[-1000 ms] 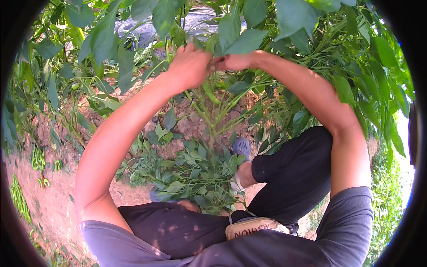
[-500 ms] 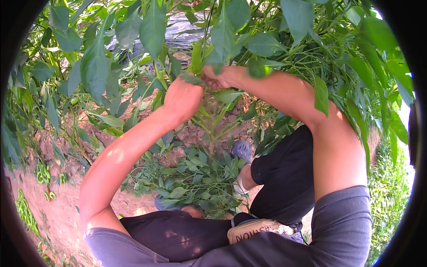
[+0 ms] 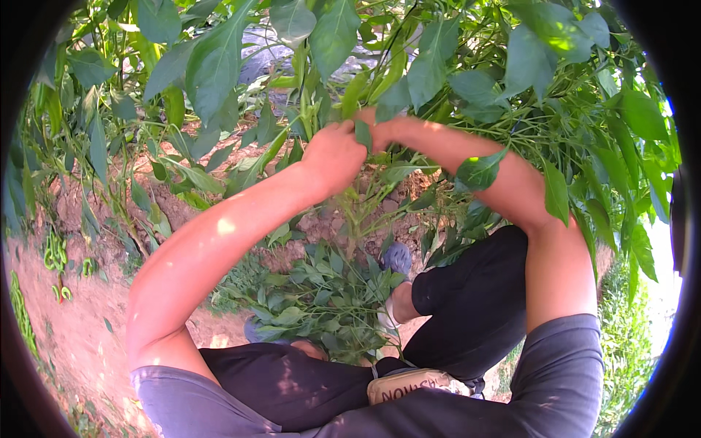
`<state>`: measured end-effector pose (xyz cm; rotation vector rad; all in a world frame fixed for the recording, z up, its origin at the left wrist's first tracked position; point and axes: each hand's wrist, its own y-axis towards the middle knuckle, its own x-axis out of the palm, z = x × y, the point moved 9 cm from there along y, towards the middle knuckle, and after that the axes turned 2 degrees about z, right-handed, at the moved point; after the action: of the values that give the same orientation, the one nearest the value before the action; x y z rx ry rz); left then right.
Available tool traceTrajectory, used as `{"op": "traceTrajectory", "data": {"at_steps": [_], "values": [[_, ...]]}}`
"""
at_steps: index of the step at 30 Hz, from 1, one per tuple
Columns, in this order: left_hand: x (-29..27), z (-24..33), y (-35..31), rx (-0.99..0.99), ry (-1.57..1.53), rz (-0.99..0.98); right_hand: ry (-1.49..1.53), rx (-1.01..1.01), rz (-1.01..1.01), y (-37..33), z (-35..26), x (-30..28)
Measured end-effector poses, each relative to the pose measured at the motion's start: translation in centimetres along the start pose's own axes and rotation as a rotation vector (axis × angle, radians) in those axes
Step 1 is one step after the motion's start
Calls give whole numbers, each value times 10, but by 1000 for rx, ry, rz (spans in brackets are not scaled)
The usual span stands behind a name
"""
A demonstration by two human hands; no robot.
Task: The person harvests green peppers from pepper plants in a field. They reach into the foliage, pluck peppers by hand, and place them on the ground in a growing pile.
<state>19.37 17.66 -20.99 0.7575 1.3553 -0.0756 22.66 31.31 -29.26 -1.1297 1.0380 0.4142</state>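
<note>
Both my hands meet among the upper branches of a pepper plant (image 3: 353,219). My left hand (image 3: 334,155) is closed, its back turned up and its fingers curled; whatever they grip is hidden. Touching or almost touching it from the right is my right hand (image 3: 381,133), its fingers bent inward, blurred and partly covered by a leaf (image 3: 363,135). A long green pepper (image 3: 355,93) hangs just beyond the hands. Between my feet, a heap of leafy pepper branches (image 3: 318,292) lies at the foot of the plant.
Dense pepper foliage (image 3: 212,69) crowds the far side, and leaves (image 3: 551,191) overhang my right arm. Picked green peppers (image 3: 22,314) lie in piles on the soil (image 3: 87,328) at left. My shoe (image 3: 396,258) stands near the stem. A tan waist pouch (image 3: 409,385) sits at my lap.
Both hands have shifted slightly right within the view, staying together among the branches. The surrounding leaves have shifted too, and the piles at left sit closer to the view's edge.
</note>
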Motion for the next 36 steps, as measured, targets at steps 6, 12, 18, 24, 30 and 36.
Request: {"op": "traceTrajectory", "data": {"at_steps": [6,12,18,24,30,36], "values": [[5,2,-5,16,87,-230,-255,136,794,-10,22,-138],[5,2,-15,82,51,-212,-77,259,694,-1,62,-130],[2,-1,-10,81,-57,-159,193,253,595,-19,87,-164],[-3,-6,-2,49,-138,-77,378,214,449,-36,80,-188],[-27,-28,2,-247,-411,190,270,313,331,-49,40,-220],[-130,4,36,88,-454,736,355,255,673,-140,4,-234]]}}
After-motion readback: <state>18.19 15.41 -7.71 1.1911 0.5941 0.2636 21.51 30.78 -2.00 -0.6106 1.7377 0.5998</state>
